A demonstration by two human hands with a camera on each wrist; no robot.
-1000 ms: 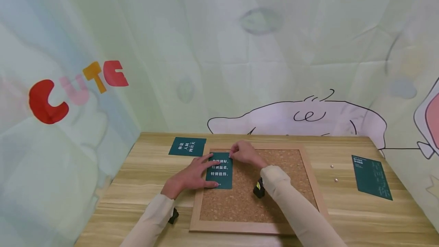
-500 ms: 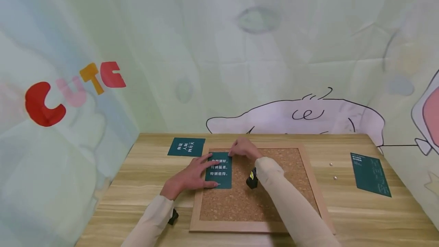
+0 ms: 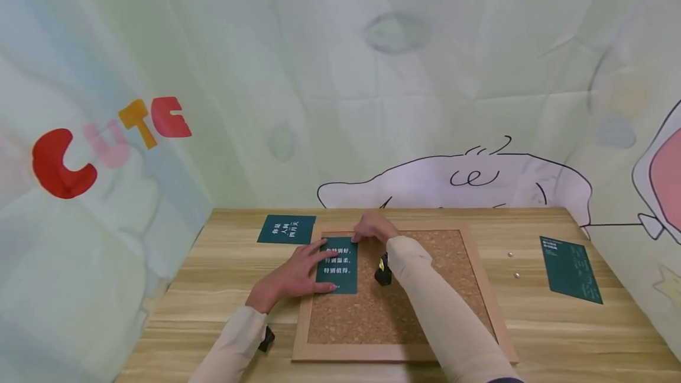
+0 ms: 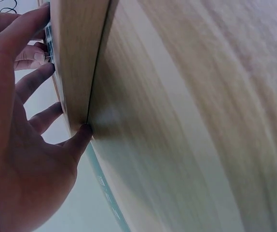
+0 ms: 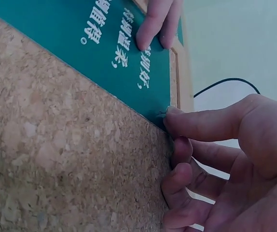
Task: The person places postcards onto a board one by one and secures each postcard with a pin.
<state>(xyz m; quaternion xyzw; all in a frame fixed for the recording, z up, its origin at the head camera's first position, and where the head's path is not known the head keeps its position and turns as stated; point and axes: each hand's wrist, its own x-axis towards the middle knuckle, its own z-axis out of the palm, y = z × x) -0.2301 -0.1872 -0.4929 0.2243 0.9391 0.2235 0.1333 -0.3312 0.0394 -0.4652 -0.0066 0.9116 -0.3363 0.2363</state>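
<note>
A dark green card (image 3: 344, 279) with white characters lies on the upper left part of a wood-framed corkboard (image 3: 367, 327). My left hand (image 3: 289, 273) rests on it from the left, fingers spread; in the left wrist view its fingertips lie along the frame (image 4: 78, 53). At the card's upper right corner is my right hand (image 3: 375, 227). Its thumb and fingertips pinch a thumbtack, whose thin metal point (image 5: 162, 112) shows over the green corner in the right wrist view. The tack's head is hidden by the fingers.
A second green card (image 3: 286, 229) lies on the wooden table beyond the board's upper left corner. A third card (image 3: 571, 269) lies at the right. Between it and the board are two small silver thumbtacks, one farther (image 3: 510, 254) and one nearer (image 3: 517, 275). A printed curtain (image 3: 340, 105) hangs behind the table.
My right wrist and forearm have swung left, while the fingertips stay at the card's corner. The left hand and the card keep their places; the whole view has shifted slightly.
</note>
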